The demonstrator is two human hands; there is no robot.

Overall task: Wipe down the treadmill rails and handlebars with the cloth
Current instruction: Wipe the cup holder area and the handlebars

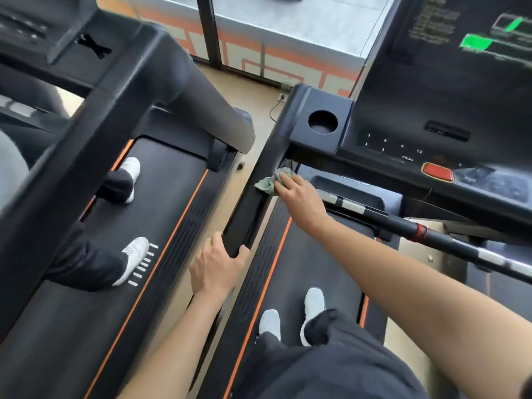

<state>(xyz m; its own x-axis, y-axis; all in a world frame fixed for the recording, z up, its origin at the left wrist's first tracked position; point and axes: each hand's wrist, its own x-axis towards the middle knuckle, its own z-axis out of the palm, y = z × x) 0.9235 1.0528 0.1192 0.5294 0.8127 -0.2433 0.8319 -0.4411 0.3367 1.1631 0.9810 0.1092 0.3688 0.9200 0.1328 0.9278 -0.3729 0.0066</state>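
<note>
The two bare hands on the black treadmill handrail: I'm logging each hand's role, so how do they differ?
The left hand grips the near end of the black handrail, fingers and thumb curled round it, holding no cloth. The right hand lies farther up the rail, near the black console, pressing a crumpled grey-green cloth against it with flatter fingers. Both hands are bare and on the same rail.

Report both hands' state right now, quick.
Left hand: closed, gripping the near end of the black padded treadmill handrail.
Right hand: open, pressing the crumpled grey-green cloth onto that handrail.
</note>
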